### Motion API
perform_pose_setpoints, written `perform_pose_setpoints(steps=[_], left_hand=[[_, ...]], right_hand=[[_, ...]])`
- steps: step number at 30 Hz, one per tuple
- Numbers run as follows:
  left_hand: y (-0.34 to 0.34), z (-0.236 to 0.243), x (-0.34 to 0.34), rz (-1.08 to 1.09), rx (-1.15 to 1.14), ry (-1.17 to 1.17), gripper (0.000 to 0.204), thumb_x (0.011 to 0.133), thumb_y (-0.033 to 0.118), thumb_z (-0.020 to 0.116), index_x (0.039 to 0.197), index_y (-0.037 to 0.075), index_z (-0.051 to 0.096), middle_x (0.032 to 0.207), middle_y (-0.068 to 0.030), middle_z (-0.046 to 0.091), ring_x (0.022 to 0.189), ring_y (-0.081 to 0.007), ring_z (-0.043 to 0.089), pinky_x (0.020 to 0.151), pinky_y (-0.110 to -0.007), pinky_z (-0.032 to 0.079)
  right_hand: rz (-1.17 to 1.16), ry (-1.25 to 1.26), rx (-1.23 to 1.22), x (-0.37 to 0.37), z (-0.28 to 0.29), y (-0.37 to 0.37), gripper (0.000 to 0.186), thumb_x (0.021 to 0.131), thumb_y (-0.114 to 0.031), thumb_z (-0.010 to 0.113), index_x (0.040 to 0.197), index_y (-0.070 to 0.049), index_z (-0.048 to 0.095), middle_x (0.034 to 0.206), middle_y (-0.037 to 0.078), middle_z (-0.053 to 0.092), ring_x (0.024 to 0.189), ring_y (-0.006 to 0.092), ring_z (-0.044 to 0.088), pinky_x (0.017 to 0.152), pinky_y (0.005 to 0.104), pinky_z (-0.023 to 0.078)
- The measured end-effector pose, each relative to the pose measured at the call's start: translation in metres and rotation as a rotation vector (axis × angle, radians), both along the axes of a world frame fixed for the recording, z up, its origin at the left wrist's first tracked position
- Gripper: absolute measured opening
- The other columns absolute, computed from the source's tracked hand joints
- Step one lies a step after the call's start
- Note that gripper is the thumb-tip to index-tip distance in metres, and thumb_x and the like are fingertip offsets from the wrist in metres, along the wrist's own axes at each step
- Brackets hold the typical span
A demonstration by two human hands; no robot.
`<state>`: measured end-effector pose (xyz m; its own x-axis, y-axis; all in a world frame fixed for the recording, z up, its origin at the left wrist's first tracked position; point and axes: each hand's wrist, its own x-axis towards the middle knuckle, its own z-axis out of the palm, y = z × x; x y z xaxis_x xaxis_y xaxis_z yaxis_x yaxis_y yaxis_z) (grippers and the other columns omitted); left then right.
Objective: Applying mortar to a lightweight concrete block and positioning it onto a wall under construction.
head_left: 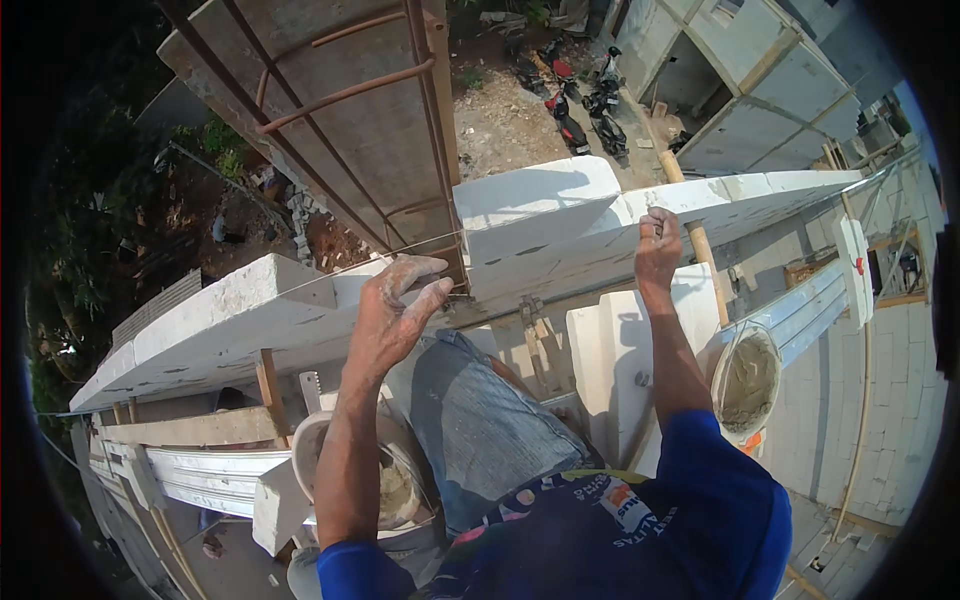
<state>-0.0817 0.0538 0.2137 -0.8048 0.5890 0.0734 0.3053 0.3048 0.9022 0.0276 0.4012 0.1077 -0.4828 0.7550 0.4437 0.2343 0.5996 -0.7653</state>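
Shirt [600, 530], buckets [719, 390], wall [550, 245] (rebar [347, 96] alongside)

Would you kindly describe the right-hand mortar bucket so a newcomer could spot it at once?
Find the long white block wall crossing the view, then follow the right forearm down toward the blue sleeve. Just right of there stands a pale-rimmed bucket of grey mortar; unlike the left bucket, no forearm covers part of it.

1. Here, a building site is shown, open-air and raised high.
2. Bare, rusty rebar [350, 95] is seen beyond the left hand [393, 308].
3. A white block wall [545, 262] is spotted near the right hand [657, 252].
4. And mortar [747, 380] is held in a bucket [740, 433], rightward of that hand.
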Motion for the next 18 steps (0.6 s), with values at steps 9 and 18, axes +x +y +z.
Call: perform_pose_setpoints(steps=[9, 18], left_hand=[[-0.017, -0.026, -0.006, 0.479, 0.141, 0.067, 0.035, 0.087, 0.017, 0.067, 0.115, 0.002, 0.052, 0.081, -0.0082, 0.065, 0.074, -0.0131, 0.061, 0.064, -0.030, 0.049], [-0.040, -0.042, -0.017, 0.541, -0.165, 0.195, 0.042, 0.089, 0.026, 0.060, 0.126, 0.010, 0.047, 0.076, -0.0231, 0.062, 0.075, -0.0417, 0.062, 0.066, -0.050, 0.046]], right_hand=[[0.345, 0.006, 0.591, -0.018, 0.054, -0.056, 0.041, 0.080, 0.002, 0.067, 0.120, -0.002, 0.060, 0.107, 0.014, 0.058, 0.097, 0.0302, 0.058, 0.083, 0.0368, 0.049], [0.556, -0.175, 0.850, -0.055, 0.049, -0.103, 0.039, 0.080, -0.010, 0.069, 0.119, -0.009, 0.063, 0.124, 0.013, 0.055, 0.122, 0.0325, 0.047, 0.107, 0.0514, 0.029]])
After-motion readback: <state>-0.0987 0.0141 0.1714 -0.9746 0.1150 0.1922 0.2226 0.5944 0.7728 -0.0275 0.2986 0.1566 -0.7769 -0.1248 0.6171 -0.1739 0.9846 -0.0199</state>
